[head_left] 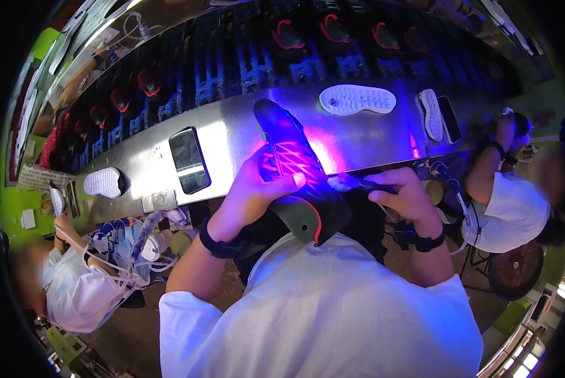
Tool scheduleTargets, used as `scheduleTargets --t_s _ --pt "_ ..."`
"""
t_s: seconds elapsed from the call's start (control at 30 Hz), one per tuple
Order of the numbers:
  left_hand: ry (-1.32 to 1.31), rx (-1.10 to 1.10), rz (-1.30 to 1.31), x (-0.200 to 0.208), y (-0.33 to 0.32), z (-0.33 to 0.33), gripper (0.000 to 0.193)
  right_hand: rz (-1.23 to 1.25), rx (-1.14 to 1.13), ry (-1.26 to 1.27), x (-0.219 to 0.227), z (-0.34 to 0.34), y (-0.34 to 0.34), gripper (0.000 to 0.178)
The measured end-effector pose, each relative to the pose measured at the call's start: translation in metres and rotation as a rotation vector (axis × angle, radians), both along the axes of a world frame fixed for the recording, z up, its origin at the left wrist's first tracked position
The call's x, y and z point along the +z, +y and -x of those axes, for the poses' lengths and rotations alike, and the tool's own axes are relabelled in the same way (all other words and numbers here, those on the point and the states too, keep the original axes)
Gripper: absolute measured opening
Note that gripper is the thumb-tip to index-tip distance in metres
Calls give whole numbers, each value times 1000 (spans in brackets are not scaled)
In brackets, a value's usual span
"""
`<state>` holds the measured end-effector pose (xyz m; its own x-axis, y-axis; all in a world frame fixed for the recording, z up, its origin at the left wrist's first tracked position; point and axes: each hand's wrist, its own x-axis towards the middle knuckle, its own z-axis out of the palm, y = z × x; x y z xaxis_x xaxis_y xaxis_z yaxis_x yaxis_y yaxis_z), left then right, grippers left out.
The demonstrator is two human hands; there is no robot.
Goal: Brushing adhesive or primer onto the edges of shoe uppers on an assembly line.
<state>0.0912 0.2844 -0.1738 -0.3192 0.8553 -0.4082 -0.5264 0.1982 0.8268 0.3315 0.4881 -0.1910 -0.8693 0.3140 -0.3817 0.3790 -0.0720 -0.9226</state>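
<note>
My left hand [253,189] is closed round the side of a dark shoe upper [304,217] with red lacing and a red-edged collar. The thumb lies across its lacing. The toe points away over the metal bench edge, and the heel is close to my body. Blue-violet light falls on the upper. My right hand [405,196] grips a slim tool [367,184] with a dark handle and a pale bluish tip. That tip is beside the upper's right side; whether it touches cannot be made out. A white shoe sole [358,99] lies on the bench beyond.
A phone [190,160] rests on the metal bench [232,120] left of the upper. Another white sole [103,183] lies farther left. At right are a sole [430,115] and a phone [449,120]. Dark racks [244,60] with red-edged shoes run behind. Co-workers sit on both sides.
</note>
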Motion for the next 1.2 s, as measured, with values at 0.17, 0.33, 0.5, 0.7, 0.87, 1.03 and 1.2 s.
scheduleTargets --t_s 0.17,0.33,0.5,0.7,0.87,1.03,1.2 --pt "84 37 25 -14 3 -3 49 -202 73 -36 8 -26 8 32" --pt "63 92 14 -15 15 -16 45 -333 10 -20 -2 -53 1 33" --pt "-81 95 63 -26 22 -26 40 -402 -96 33 -4 -57 4 33" --pt "-452 132 146 1 27 -31 43 -544 -58 90 25 -34 28 34" --pt "-648 176 81 5 26 -31 45 -667 -1 180 50 -9 42 34" --pt "-931 209 39 -1 8 -21 47 -726 99 208 64 22 46 34" --pt "-1609 191 -8 -23 -10 -12 72 -714 123 176 68 49 42 35"
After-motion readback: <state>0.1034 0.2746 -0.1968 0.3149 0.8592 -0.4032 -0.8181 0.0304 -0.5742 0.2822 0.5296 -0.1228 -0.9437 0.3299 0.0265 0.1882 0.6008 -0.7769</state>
